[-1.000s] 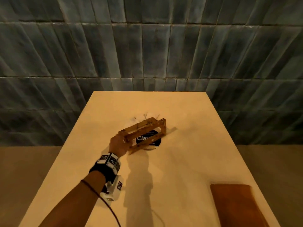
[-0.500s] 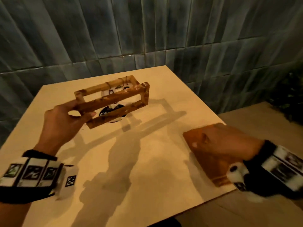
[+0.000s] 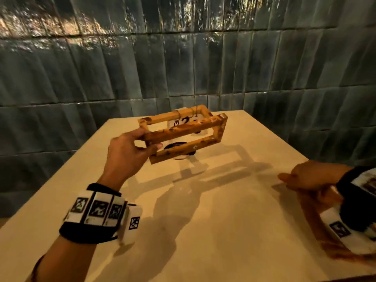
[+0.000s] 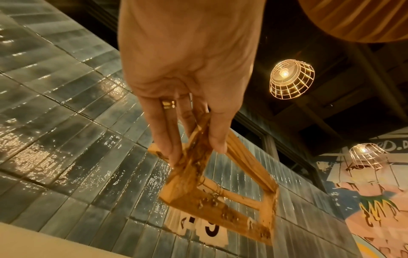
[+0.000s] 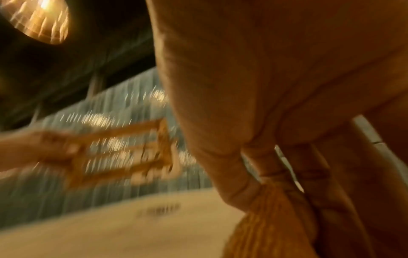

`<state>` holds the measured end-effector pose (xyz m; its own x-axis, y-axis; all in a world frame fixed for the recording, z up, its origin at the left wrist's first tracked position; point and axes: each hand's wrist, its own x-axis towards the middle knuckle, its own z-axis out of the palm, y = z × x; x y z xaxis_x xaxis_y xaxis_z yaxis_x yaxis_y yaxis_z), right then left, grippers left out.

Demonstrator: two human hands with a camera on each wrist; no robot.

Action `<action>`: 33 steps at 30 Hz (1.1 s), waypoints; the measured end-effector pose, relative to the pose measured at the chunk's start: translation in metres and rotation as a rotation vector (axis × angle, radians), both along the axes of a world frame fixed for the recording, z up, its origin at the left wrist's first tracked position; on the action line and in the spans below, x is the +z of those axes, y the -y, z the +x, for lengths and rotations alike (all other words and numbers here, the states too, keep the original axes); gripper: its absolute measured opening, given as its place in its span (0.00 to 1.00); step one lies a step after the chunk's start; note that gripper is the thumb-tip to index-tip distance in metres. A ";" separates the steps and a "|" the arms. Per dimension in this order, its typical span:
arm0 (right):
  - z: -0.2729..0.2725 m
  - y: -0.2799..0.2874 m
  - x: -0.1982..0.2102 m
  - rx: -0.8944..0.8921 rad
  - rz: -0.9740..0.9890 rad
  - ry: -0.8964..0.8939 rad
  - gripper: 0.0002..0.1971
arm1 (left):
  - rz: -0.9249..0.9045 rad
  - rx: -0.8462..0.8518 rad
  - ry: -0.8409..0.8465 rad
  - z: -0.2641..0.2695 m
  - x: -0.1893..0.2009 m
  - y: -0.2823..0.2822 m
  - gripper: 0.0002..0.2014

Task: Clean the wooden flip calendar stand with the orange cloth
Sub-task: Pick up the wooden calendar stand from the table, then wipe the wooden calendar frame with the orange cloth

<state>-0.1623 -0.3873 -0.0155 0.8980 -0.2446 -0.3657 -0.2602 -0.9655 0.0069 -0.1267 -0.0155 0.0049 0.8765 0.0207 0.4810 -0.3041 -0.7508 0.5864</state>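
The wooden flip calendar stand (image 3: 183, 135) is a stained open frame with white number cards hanging from rings. It is tilted in the air above the table, and my left hand (image 3: 149, 139) grips its near end bar between thumb and fingers. The left wrist view shows the same grip, left hand (image 4: 198, 148) on the stand (image 4: 220, 195). At the table's right edge my right hand (image 3: 295, 180) pinches the orange cloth (image 3: 317, 202), mostly hidden under the wrist. In the right wrist view the cloth (image 5: 264, 218) is bunched between thumb and fingers, and the stand (image 5: 121, 153) is a blur.
The pale table (image 3: 203, 220) reaches back to a dark tiled wall (image 3: 183, 68). A dark round label (image 3: 177, 146) shows through the frame, just above the tabletop. Wire cage lamps (image 4: 291, 80) hang overhead.
My left hand has lifted the stand off the table and tilted it. My right hand came into view, lay on the cloth, and now pinches it.
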 end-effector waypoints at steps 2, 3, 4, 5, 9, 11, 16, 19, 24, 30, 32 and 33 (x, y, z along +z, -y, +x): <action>0.004 0.020 0.015 -0.187 0.327 0.107 0.23 | -0.010 -0.012 -0.001 0.004 0.002 -0.001 0.11; 0.006 0.029 0.024 -0.242 0.493 0.213 0.23 | -0.008 -0.020 0.000 0.006 0.003 -0.001 0.10; 0.010 0.035 0.034 -0.277 0.624 0.304 0.26 | 0.000 -0.025 0.004 0.008 0.003 -0.001 0.10; 0.016 0.040 0.044 -0.282 0.724 0.400 0.26 | 0.015 -0.026 0.017 0.012 0.005 -0.001 0.10; 0.029 0.035 0.095 -0.310 1.080 0.709 0.16 | 0.008 -0.006 0.046 0.024 0.005 0.000 0.09; 0.044 0.036 0.109 -0.277 1.237 0.883 0.18 | -0.030 0.005 0.062 0.029 0.004 0.000 0.09; 0.060 -0.003 0.122 -0.015 1.765 1.119 0.21 | -0.158 -0.003 0.155 0.047 0.013 0.007 0.10; 0.064 -0.050 0.115 0.194 2.030 0.956 0.26 | -0.265 -0.030 0.198 0.060 0.027 0.009 0.11; 0.065 -0.140 0.083 0.142 1.038 1.724 0.10 | -0.337 -0.035 0.319 0.063 0.036 0.021 0.12; 0.081 -0.202 0.048 0.433 0.736 1.721 0.13 | -0.305 -0.088 0.349 0.064 0.025 0.028 0.15; 0.078 -0.212 0.042 0.517 0.712 1.640 0.17 | -0.305 -0.109 0.347 0.064 0.022 0.028 0.15; 0.077 -0.214 0.039 0.548 0.680 1.605 0.17 | -0.292 -0.112 0.356 0.065 0.021 0.027 0.15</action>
<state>-0.0854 -0.1733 0.0236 0.3591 -0.0294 0.9328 0.6919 -0.6624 -0.2872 -0.0617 -0.0429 0.0256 0.6624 0.1147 0.7404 -0.5944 -0.5210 0.6125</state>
